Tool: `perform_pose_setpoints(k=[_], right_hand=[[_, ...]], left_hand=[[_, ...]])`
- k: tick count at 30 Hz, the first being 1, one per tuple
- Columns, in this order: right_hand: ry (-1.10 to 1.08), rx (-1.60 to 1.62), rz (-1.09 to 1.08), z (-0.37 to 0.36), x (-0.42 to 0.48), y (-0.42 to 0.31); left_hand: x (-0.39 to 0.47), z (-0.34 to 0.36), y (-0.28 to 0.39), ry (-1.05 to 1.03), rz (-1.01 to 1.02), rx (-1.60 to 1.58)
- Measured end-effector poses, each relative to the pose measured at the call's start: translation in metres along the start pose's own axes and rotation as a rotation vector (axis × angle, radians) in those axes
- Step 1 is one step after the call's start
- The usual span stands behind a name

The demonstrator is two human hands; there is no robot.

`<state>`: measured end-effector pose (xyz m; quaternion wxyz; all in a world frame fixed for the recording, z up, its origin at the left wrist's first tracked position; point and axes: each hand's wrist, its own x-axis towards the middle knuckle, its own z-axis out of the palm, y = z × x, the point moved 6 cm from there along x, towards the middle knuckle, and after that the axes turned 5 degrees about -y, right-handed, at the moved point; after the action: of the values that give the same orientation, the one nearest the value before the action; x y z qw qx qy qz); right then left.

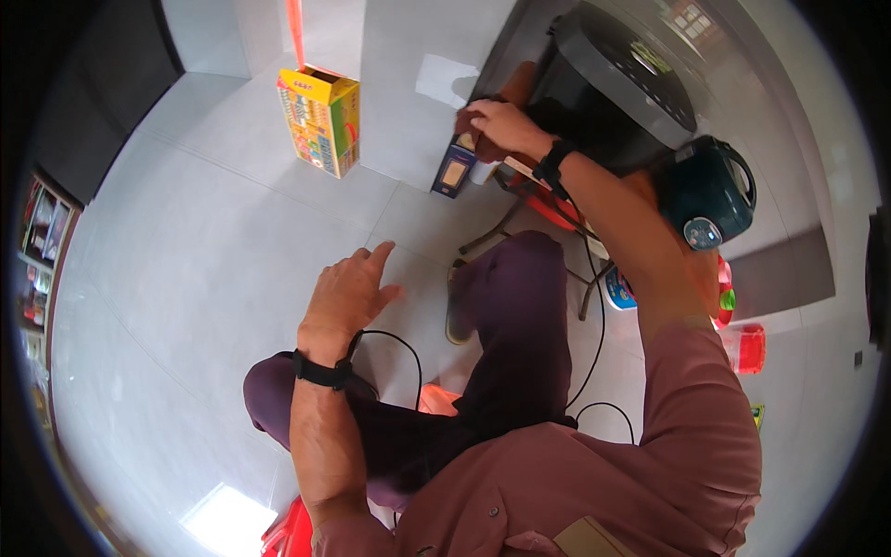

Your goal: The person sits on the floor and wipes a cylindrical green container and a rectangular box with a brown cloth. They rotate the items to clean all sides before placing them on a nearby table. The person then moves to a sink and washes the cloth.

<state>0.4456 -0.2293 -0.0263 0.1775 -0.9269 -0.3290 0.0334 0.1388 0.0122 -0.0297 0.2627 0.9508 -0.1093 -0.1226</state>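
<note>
My right hand (507, 127) reaches out at the upper centre, its fingers on a reddish-brown item (491, 150), perhaps cloth, at the corner of a wooden surface beside a large black appliance (595, 97). Whether the fingers grip it is not clear. Just below that hand stand a dark blue box (454, 170) and a pale cylindrical container (482, 173). My left hand (348, 289) hangs over the floor with thumb and forefinger apart, holding nothing. Both wrists wear black bands with a black cable.
A yellow printed carton (321, 122) stands on the tiled floor by the wall. A dark green rice cooker (710, 191) sits right of my right forearm. Folding metal legs (491, 233) and a black cable (603, 313) lie near my knee. Shelves (45, 257) line the left edge.
</note>
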Motion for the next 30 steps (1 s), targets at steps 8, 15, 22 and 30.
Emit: perform_pose_setpoints(k=[8,15,22,30], right_hand=[[-0.004,-0.332,-0.254,-0.009,-0.140,-0.054],[0.114,-0.471,-0.007,-0.035,-0.292,0.010],[0.243,-0.603,0.210,-0.074,-0.459,0.074],[0.610,-0.279,0.872,-0.123,-0.663,0.158]], left_hand=[[0.023,0.021,0.001,-0.063,-0.003,0.001],[0.027,0.028,0.006,-0.151,-0.045,0.045],[0.030,0.041,-0.002,-0.204,-0.063,-0.016],[0.031,0.053,-0.011,-0.280,-0.163,-0.060]])
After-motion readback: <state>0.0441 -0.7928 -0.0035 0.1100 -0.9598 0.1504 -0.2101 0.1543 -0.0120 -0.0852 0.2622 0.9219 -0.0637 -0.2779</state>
